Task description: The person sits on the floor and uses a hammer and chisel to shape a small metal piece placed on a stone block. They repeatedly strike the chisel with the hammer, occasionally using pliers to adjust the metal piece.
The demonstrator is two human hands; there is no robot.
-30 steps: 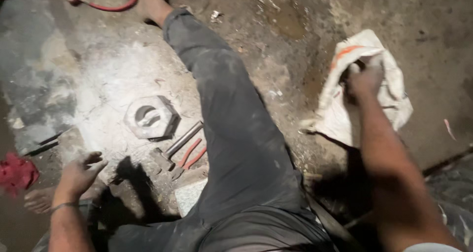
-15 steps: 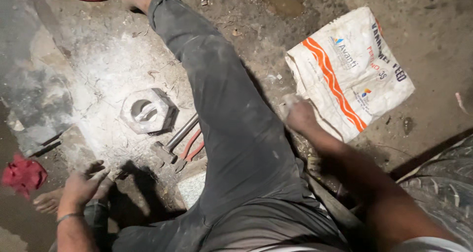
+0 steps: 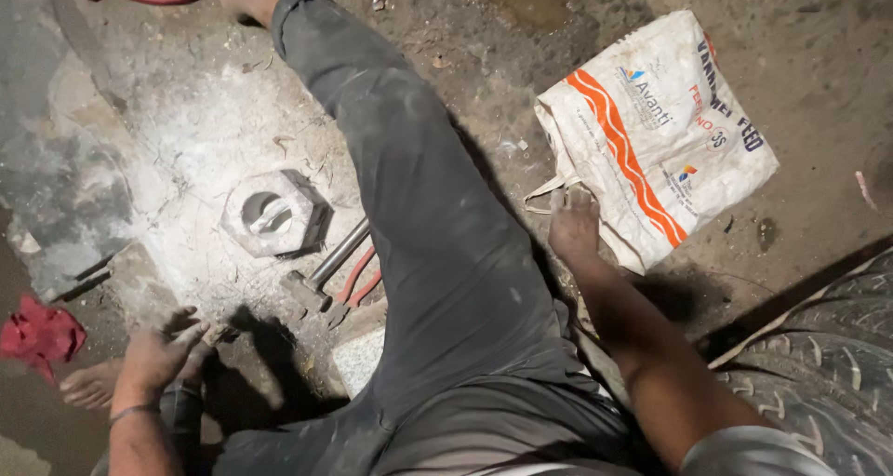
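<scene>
The person sat on the dirt floor with 1 leg in dark grey trousers stretched toward 12 o'clock. The right hand rested at about 3 o'clock from the middle of the leg, fingers bent down onto the near edge of a white woven sack with orange stripes, which lay flat on the ground toward 1 o'clock. Whether those fingers pinched the sack's loose strap or only pressed on it, I could not tell. The left hand was down at 8 o'clock, fingers spread loose and holding nothing, just beside the person's bent knee.

Between the left hand and the leg, toward 10 o'clock, a large hexagonal nut sat on a patch of pale dusty ground. Just below it, touching the trouser leg, lay a hammer with a metal shaft and a pair of red-handled pliers. A red rag lay at the 9 o'clock edge, near a bare foot. A tyre filled the 4 o'clock corner.
</scene>
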